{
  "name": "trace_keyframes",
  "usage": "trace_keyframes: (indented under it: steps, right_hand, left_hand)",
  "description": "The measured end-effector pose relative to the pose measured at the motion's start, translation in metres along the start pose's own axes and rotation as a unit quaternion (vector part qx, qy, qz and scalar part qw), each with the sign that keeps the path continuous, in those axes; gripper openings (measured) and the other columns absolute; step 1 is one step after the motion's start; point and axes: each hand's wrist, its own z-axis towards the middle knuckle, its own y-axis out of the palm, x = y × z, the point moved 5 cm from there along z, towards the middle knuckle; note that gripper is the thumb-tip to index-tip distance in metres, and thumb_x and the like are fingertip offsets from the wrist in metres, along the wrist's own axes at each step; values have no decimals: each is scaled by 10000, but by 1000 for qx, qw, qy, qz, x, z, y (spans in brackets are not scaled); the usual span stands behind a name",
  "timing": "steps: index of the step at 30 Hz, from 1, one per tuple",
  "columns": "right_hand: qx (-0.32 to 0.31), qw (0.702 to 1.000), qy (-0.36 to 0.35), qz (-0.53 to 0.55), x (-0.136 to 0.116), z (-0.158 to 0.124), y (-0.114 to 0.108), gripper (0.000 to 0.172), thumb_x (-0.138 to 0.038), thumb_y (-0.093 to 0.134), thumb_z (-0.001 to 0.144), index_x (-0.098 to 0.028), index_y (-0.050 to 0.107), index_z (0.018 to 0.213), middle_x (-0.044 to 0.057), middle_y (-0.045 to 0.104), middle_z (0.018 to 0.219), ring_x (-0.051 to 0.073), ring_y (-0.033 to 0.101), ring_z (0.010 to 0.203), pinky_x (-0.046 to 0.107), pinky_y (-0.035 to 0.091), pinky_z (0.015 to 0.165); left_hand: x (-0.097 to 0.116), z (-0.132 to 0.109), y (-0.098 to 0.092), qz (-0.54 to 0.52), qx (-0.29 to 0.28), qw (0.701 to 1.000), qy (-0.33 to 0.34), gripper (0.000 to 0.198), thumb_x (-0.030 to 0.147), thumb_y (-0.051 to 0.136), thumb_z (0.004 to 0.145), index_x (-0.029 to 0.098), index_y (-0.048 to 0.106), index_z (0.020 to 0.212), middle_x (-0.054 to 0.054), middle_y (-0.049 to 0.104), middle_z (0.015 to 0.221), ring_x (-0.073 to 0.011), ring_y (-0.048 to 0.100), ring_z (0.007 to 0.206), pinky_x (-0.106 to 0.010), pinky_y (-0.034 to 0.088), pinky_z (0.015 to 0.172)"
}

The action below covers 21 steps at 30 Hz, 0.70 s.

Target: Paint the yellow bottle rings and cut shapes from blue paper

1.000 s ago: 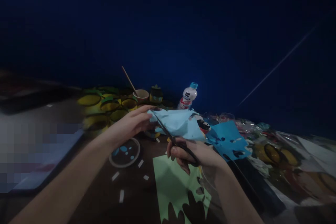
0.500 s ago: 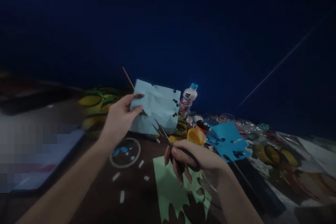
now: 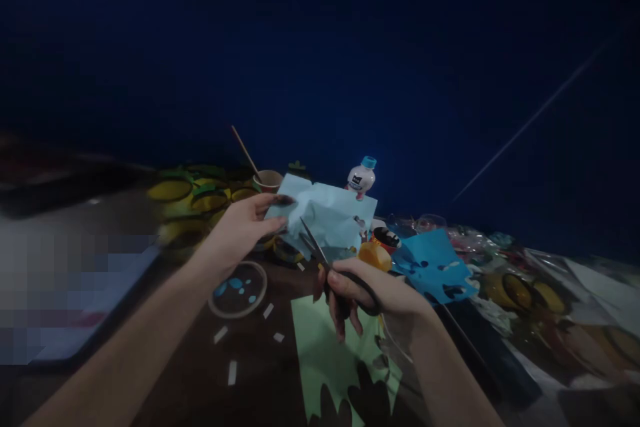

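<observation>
Between thumb and fingers, my left hand (image 3: 245, 223) pinches the left side of a wrinkled light blue sheet of paper (image 3: 330, 210), held up off the table. Small cut-outs mark the sheet's right edge. My right hand (image 3: 350, 290) is closed on dark-handled scissors (image 3: 317, 247), their blades a little apart and pointing up and left at the sheet's lower part. Whether the blades touch the paper I cannot tell. Below my right hand lies a light green sheet (image 3: 320, 347) with pieces cut out of it, partly in shadow.
A round clear lid (image 3: 237, 290) holds several blue paper bits. White scraps (image 3: 233, 372) dot the dark table. Behind stand a cup (image 3: 269, 180) with a stick and a blue-capped bottle (image 3: 361, 178). A bright blue cut sheet (image 3: 435, 263) and clear plastic items lie right; yellow rings (image 3: 173, 190) left.
My left hand has carried the light blue sheet right and slightly down, tilting it; the cup behind now shows. The scissors stay in my right hand, nearly in the same place.
</observation>
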Motion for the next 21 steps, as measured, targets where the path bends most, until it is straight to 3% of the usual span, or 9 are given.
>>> trace_keyframes:
  steps: [3,9,16,21]
  right_hand:
    - [7,1000,2,-24,3,1,-1,383,-499,476,833,-123,550,835,5,601,563,84,558,424,156,366,354]
    - [12,999,-1,-37,4,1,-1,321,-436,530,825,-118,570,834,-22,561,458,67,506,358,154,280,332]
    - [44,999,-13,-23,2,2,-1,288,-423,551,810,-136,549,788,-42,532,478,69,522,368,154,332,354]
    - [53,997,-49,16,-2,4,-1,229,-364,598,784,-142,544,782,-56,498,482,70,511,379,147,352,342]
  left_hand:
    - [-1,0,-1,26,-10,1000,-5,377,264,632,683,192,606,1052,-49,678,1028,-206,641,864,-298,505,743]
    - [12,-7,2,99,-37,994,4,377,274,577,725,226,583,1099,-52,617,1162,-245,583,1025,-308,492,773]
    - [18,-14,12,98,-80,992,28,480,339,607,721,255,497,1181,-54,594,1148,-252,589,981,-314,511,723]
    - [20,-14,11,63,-48,995,62,443,271,580,745,279,482,1176,-44,551,1186,-234,550,1044,-295,499,760]
